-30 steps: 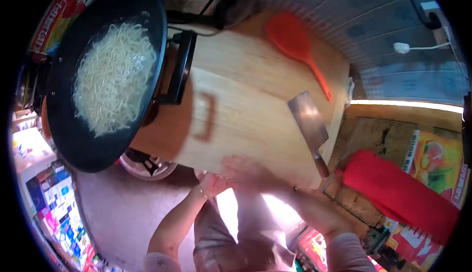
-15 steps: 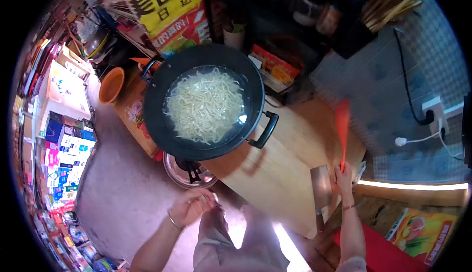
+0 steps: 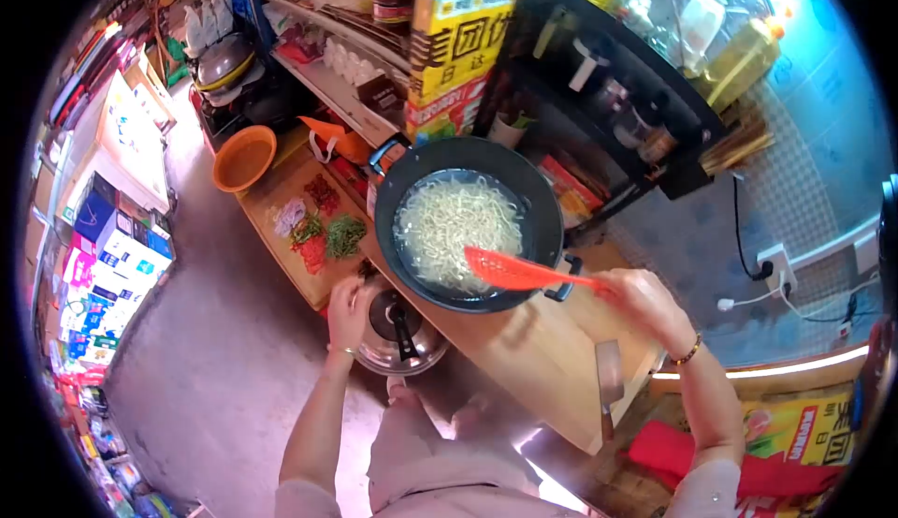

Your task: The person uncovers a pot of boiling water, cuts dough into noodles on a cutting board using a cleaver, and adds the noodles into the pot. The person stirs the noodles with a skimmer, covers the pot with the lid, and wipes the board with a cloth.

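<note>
My right hand (image 3: 645,305) is closed around the handle of an orange slotted spoon (image 3: 510,270). The spoon's head is over the near side of a dark wok (image 3: 552,195), overlapping the noodles (image 3: 454,223) in water; contact with them cannot be made out. Beside the cutting board's near edge, my left hand (image 3: 349,312) is raised with its fingers loosely bent and slightly apart, and nothing shows in it. Just right of that hand is a steel pot with a lid (image 3: 426,340), low beside the counter.
A wooden board (image 3: 285,195) bears chopped greens, red pieces and onion left of the wok. An orange bowl (image 3: 245,158) stands at its far end. A cleaver (image 3: 609,368) lies on the counter's right end. Behind are a black shelf (image 3: 599,78) and wall sockets (image 3: 774,270).
My right hand has brought the slotted spoon left and over the wok from the counter's right end. My left hand has risen toward the board. The view has shifted.
</note>
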The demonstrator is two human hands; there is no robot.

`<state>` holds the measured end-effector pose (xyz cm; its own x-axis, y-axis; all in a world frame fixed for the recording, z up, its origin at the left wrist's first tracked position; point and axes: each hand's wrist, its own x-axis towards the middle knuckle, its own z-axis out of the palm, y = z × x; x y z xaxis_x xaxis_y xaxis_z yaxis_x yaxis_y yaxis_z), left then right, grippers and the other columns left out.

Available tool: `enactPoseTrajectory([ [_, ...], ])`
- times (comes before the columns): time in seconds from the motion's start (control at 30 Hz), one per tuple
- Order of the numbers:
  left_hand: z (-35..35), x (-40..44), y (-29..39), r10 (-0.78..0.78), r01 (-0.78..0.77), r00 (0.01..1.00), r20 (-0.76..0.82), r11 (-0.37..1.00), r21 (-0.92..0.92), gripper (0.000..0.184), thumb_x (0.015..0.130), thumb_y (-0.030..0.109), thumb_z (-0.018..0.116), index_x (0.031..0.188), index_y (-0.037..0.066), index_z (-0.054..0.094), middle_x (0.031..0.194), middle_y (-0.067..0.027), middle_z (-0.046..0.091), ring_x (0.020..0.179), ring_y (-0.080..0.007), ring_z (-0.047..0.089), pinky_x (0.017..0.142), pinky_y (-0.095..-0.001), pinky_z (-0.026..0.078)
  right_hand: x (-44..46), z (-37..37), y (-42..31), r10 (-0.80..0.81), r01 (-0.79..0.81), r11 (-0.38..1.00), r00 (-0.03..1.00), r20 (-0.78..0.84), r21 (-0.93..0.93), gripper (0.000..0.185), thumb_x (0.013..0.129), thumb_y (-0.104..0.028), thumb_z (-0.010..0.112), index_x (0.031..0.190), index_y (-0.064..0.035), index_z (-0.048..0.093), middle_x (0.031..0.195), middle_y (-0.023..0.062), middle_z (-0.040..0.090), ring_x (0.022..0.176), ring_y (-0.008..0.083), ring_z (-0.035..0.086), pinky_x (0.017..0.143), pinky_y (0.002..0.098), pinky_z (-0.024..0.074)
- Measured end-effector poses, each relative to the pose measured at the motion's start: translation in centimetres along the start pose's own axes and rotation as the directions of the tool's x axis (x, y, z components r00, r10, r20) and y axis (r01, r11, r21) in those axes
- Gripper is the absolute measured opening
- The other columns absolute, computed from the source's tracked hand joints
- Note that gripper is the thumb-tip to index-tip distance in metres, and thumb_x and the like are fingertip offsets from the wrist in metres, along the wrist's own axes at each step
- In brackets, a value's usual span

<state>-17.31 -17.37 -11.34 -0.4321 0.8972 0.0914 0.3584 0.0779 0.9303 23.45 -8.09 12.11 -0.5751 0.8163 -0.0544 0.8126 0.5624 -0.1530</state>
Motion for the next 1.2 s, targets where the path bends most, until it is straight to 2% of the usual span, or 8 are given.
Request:
enactPoseTrajectory([
  [0.2, 1.7, -7.5, -18.4, -0.483, 0.451, 0.839, 0.25, 0.875, 0.175, 0.021, 0.084, 0.018, 0.056, 0.092, 0.0, 0.065, 0.089, -0.0159, 0.065, 0.083, -0.0292, 0.064, 0.077, -0.0342, 0.05, 5.6, 4.5, -4.0, -0.021, 0.124, 0.969, 0.905, 0.424, -0.215, 0.016, 0.089, -0.025, 0.053, 0.096, -0.0116, 0.058, 0.075, 0.0113, 0.064, 0.067, 0.0309, 0.064, 0.057, 0.0434, 0.0504],
  [0.47, 11.9, -12.0, -34.2, -0.521, 0.403, 0.783, 0.339, 0.841, 0.36, 0.038, 0.082, 0.029, 0.06, 0.106, 0.001, 0.06, 0.103, -0.0186, 0.065, 0.099, -0.0327, 0.061, 0.085, -0.0392, 0.048, 10.5, 9.9, -5.9, 0.171, -0.102, 0.946, 0.964, 0.205, -0.308, 0.015, 0.092, -0.017, 0.047, 0.102, -0.0064, 0.051, 0.078, 0.0161, 0.059, 0.066, 0.0365, 0.063, 0.055, 0.0448, 0.0509],
  [0.53, 13.2, -12.2, -34.2, -0.618, 0.69, 0.704, 0.35, 0.711, -0.133, 0.043, 0.08, 0.03, 0.062, 0.109, -0.001, 0.057, 0.111, -0.0196, 0.062, 0.103, -0.034, 0.059, 0.087, -0.0387, 0.047, 11.6, 10.7, -4.2, 0.212, -0.184, 0.962, 0.969, 0.125, -0.203, 0.014, 0.092, -0.016, 0.048, 0.1, -0.0059, 0.051, 0.078, 0.0178, 0.057, 0.07, 0.0399, 0.062, 0.06, 0.0477, 0.0503],
  [0.63, 18.7, -13.1, -41.1, -0.468, 0.322, 0.848, 0.25, 0.828, 0.459, 0.046, 0.079, 0.029, 0.064, 0.111, -0.002, 0.054, 0.113, -0.0197, 0.06, 0.105, -0.035, 0.057, 0.088, -0.0384, 0.047, 12.0, 11.1, -0.8, 0.169, -0.171, 0.985, 0.984, 0.063, 0.031, 0.018, 0.088, -0.016, 0.056, 0.102, -0.0046, 0.057, 0.081, 0.0216, 0.06, 0.073, 0.0398, 0.061, 0.062, 0.0459, 0.0487],
  [0.77, 20.5, -12.8, -42.0, -0.597, 0.606, 0.795, 0.108, 0.771, -0.195, 0.048, 0.077, 0.03, 0.067, 0.109, -0.002, 0.054, 0.112, -0.0208, 0.06, 0.102, -0.0366, 0.058, 0.086, -0.0404, 0.047, 10.8, 6.9, -1.1, 0.398, -0.432, 0.869, 0.9, 0.18, 0.241, 0.031, 0.087, -0.015, 0.06, 0.114, -0.0026, 0.057, 0.08, 0.0225, 0.063, 0.072, 0.0355, 0.064, 0.062, 0.0379, 0.0481],
  [0.93, 21.1, -11.2, -37.5, -0.655, 0.667, 0.724, 0.215, 0.745, 0.023, 0.045, 0.07, 0.034, 0.074, 0.092, -0.003, 0.06, 0.091, -0.0207, 0.067, 0.088, -0.0387, 0.063, 0.078, -0.043, 0.049, 8.3, 0.9, -0.1, 0.413, -0.449, 0.893, 0.841, 0.35, 0.026, 0.042, 0.089, -0.014, 0.058, 0.129, -0.0062, 0.048, 0.085, 0.0183, 0.066, 0.067, 0.0293, 0.064, 0.062, 0.0342, 0.0487],
  [1.0, 22.3, -10.7, -34.0, -0.576, 0.582, 0.811, 0.102, 0.777, -0.241, 0.033, 0.073, 0.026, 0.075, 0.086, -0.001, 0.061, 0.075, -0.0141, 0.066, 0.069, -0.0319, 0.064, 0.065, -0.0397, 0.05, 8.6, 1.3, 0.4, 0.384, -0.639, 0.674, 0.732, 0.563, 0.371, 0.049, 0.092, -0.015, 0.054, 0.138, -0.0109, 0.04, 0.083, 0.005, 0.061, 0.062, 0.0152, 0.054, 0.055, 0.0278, 0.0448],
  [1.2, 22.6, -8.2, -26.1, -0.788, 0.605, 0.577, 0.214, 0.236, -0.761, 0.014, 0.082, 0.011, 0.068, 0.086, 0.003, 0.057, 0.071, -0.005, 0.06, 0.055, -0.0147, 0.055, 0.047, -0.0289, 0.043, 10.4, 9.4, 0.4, 0.254, -0.792, 0.325, 0.6, 0.759, 0.517, 0.047, 0.097, -0.022, 0.046, 0.143, -0.018, 0.037, 0.069, -0.0063, 0.041, 0.056, 0.0036, 0.035, 0.045, 0.0188, 0.0304],
])
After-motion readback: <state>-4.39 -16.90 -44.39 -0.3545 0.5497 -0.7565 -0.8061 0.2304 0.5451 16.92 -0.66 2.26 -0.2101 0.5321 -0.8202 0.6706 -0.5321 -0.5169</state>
